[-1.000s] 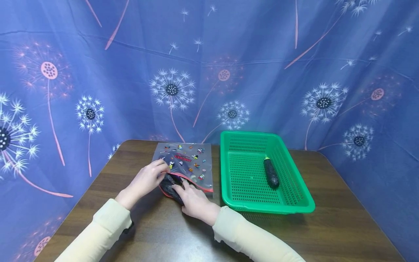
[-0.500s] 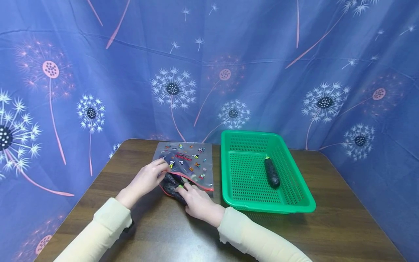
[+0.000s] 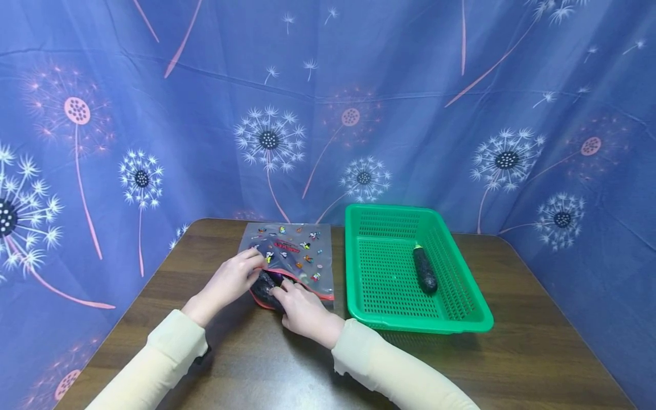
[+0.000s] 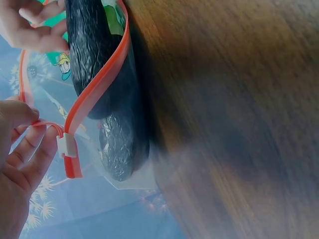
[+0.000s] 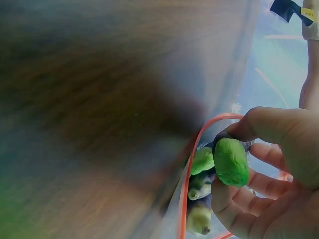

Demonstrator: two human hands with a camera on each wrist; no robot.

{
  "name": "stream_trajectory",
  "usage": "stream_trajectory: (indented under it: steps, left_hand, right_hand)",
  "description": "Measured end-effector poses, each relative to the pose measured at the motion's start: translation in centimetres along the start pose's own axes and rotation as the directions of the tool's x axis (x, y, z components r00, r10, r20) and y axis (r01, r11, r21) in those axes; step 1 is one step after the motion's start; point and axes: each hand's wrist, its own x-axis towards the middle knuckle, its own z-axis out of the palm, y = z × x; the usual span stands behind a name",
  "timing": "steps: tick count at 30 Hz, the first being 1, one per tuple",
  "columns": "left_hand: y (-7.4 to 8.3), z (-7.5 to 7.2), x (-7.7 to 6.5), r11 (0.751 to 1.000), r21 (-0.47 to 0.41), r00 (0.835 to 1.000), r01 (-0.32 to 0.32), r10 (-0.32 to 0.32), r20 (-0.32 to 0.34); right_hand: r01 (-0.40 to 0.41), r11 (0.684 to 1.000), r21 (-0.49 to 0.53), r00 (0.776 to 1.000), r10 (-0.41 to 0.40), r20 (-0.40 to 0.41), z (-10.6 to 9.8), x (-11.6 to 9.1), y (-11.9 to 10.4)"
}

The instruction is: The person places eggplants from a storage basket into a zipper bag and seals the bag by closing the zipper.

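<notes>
A clear zip bag (image 3: 320, 242) with a red seal and small cartoon prints lies on the table, its mouth gaping toward me. My left hand (image 3: 233, 283) pinches the red seal between thumb and fingers, beside the white slider (image 4: 66, 145). In my right hand (image 3: 308, 314) is a dark eggplant (image 4: 87, 42), gripped near its green stem cap (image 5: 231, 162) and partly inside the mouth. Another eggplant (image 4: 117, 152) shows through the plastic. Several stem ends (image 5: 199, 221) sit inside the seal in the right wrist view. My right fingertips are partly hidden in the head view.
Right of the bag stands a green perforated basket (image 3: 420, 326), with one eggplant (image 3: 425, 270) lying along its right side. The brown wooden table (image 3: 246, 364) ends at a blue dandelion-patterned curtain (image 3: 420, 114) behind.
My right hand drew back slightly to the right half a second ago, showing a green cap, then moved left again into the bag mouth. My left hand keeps its hold on the seal.
</notes>
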Motion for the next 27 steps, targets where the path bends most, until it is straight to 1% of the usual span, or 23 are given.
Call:
stream_trajectory:
  steps: [3,9,14,22,27]
  left_hand:
    - [0.0,0.1,0.0,1.000,-0.004,1.000,-0.004,0.004,0.001]
    - [0.0,0.1,0.0,1.000,-0.012,1.000,-0.012,0.012,-0.007]
    - [0.0,0.2,0.2,1.000,-0.016,1.000,-0.019,0.019,-0.013]
    - [0.1,0.2,0.3,1.000,-0.021,1.000,-0.020,0.020,-0.009]
    - [0.1,0.2,0.3,1.000,-0.020,1.000,-0.017,0.017,-0.005]
  right_hand:
    - [-0.007,1.000,-0.019,1.000,0.006,-0.015,0.1,0.4,-0.2]
    - [-0.021,0.999,-0.025,0.999,0.020,-0.044,0.1,1.3,-0.6]
    - [-0.031,0.999,-0.039,0.997,0.028,-0.065,0.5,1.9,-0.9]
    - [-0.025,0.999,-0.043,0.994,0.020,-0.111,1.0,2.8,-0.9]
    - [-0.031,0.999,-0.022,0.993,0.029,-0.115,1.3,3.1,-0.8]
